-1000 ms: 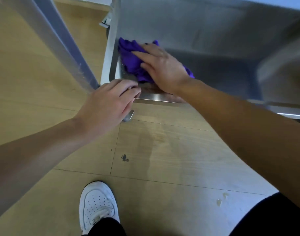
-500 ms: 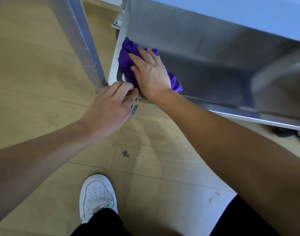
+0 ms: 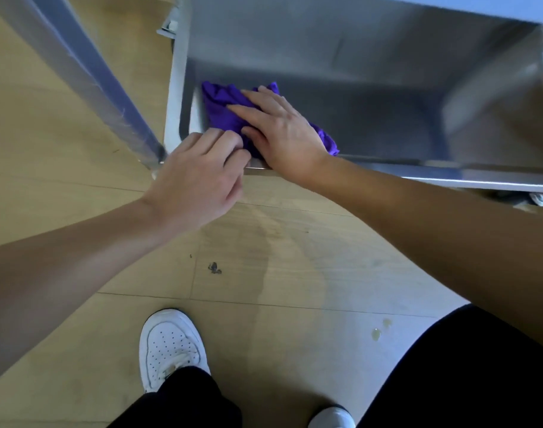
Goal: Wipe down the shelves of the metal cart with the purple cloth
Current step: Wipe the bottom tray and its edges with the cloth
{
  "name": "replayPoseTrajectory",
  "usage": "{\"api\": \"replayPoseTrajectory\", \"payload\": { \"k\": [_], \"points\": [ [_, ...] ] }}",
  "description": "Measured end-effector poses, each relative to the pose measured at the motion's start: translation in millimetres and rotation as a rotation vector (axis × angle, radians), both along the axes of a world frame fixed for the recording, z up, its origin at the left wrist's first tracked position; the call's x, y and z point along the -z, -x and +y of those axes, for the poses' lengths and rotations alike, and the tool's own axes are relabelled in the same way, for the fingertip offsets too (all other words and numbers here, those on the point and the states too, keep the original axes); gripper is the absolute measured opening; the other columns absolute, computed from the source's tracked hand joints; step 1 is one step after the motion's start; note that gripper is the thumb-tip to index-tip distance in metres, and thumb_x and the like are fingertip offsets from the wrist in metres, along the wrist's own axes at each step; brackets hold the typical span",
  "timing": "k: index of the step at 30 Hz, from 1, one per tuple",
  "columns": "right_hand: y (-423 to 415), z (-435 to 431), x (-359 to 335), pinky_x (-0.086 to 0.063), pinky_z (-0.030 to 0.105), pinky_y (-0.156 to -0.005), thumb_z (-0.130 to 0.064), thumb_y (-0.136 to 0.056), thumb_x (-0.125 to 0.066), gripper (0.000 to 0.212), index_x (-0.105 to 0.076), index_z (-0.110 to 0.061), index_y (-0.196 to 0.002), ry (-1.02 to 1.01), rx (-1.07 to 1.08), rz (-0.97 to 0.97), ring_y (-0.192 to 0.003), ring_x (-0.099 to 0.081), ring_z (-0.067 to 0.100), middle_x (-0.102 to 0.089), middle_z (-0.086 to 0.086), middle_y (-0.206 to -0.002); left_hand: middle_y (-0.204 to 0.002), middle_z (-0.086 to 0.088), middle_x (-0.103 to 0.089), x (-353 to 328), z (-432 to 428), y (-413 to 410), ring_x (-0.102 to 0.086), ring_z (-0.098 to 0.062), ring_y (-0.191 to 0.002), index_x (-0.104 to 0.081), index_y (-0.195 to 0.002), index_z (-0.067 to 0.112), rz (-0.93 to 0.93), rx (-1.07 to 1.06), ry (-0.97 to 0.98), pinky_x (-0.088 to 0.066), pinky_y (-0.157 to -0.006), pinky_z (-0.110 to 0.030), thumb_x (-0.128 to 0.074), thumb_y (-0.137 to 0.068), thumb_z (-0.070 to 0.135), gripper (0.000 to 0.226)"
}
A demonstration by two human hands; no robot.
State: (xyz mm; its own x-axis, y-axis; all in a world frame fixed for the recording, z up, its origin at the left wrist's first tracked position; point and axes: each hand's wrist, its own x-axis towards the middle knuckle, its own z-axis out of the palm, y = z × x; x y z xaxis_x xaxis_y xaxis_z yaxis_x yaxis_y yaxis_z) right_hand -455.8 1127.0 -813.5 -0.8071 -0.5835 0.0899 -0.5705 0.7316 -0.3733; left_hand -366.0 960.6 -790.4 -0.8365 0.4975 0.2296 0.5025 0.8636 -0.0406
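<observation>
The pale wooden floor (image 3: 295,257) takes up most of what you see, laid in wide planks. On it stands the metal cart (image 3: 449,177), and the low shelf (image 3: 387,118) is a shallow steel tray with raised edges. A slanted metal post (image 3: 88,78) comes down to its near left corner.

The person leans over it in black trousers (image 3: 464,366), both bare forearms reaching forward. The right hand (image 3: 282,131) lies flat, fingers straight and slightly spread, pressing down on the purple cloth (image 3: 221,106). The cloth is bunched in the shelf's near left corner, close against the left wall and the front rim, with a tail sticking out behind the wrist. The left hand (image 3: 196,177) is at that same corner, its fingers curled over the front rim of the cart and its fingertips just beside the cloth.

Below, a white perforated sneaker (image 3: 171,344) is planted on the planks. A small dark smudge (image 3: 214,268) marks the floor ahead of it, and a couple of pale droplets (image 3: 376,334) lie off to the right.
</observation>
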Motion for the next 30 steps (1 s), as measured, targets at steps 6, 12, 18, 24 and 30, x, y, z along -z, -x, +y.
{"api": "replayPoseTrajectory", "payload": {
  "k": [6,12,18,24,30],
  "points": [
    [-1.8,78.0,2.6,-0.034,0.051,-0.112,-0.037,-0.1,-0.031,0.047,-0.052,-0.023,-0.14,-0.004,0.084,0.032,-0.139,-0.038,0.033,-0.048,0.008,-0.145,-0.103,-0.009,-0.059,-1.2,59.9,16.2,-0.056,-0.028,-0.092,-0.062,-0.101,0.008,-0.021,0.141,-0.003,-0.046,-0.077,-0.042,-0.035,-0.096,0.019,0.03],
    [-3.8,148.9,1.3,-0.036,0.05,-0.111,-0.037,-0.099,-0.031,0.048,-0.054,-0.02,-0.138,-0.024,0.232,0.047,-0.138,-0.041,0.034,-0.051,0.01,-0.142,-0.104,-0.008,-0.058,0.1,122.5,43.5,-0.055,-0.028,-0.091,-0.061,-0.101,0.009,-0.031,0.285,-0.01,-0.044,-0.078,-0.043,-0.028,-0.098,0.024,0.036],
    [-6.0,237.3,-0.1,-0.033,0.043,-0.114,-0.037,-0.099,-0.034,0.047,-0.054,-0.02,-0.138,-0.054,0.431,0.065,-0.136,-0.041,0.032,-0.051,0.008,-0.142,-0.111,-0.007,-0.058,4.7,191.1,63.3,-0.055,-0.029,-0.099,-0.059,-0.107,0.012,-0.014,0.395,0.023,-0.042,-0.081,-0.045,-0.029,-0.097,0.03,0.036],
    [-0.7,334.1,-4.7,-0.031,0.035,-0.113,-0.035,-0.098,-0.038,0.046,-0.055,-0.017,-0.137,-0.085,0.664,0.066,-0.128,-0.047,0.035,-0.053,0.015,-0.138,-0.114,-0.008,-0.054,9.3,214.1,78.5,-0.054,-0.029,-0.097,-0.058,-0.11,0.011,-0.021,0.409,0.001,-0.044,-0.076,-0.046,-0.03,-0.098,0.033,0.037],
    [0.6,365.9,-10.3,-0.03,0.039,-0.111,-0.024,-0.101,-0.041,0.04,-0.051,-0.018,-0.139,-0.095,0.885,0.02,-0.132,-0.041,0.035,-0.047,0.012,-0.144,-0.118,-0.007,-0.054,13.8,210.7,76.8,-0.055,-0.028,-0.102,-0.056,-0.117,0.011,-0.018,0.43,-0.03,-0.046,-0.076,-0.046,-0.03,-0.1,0.031,0.038]
  ]
}}
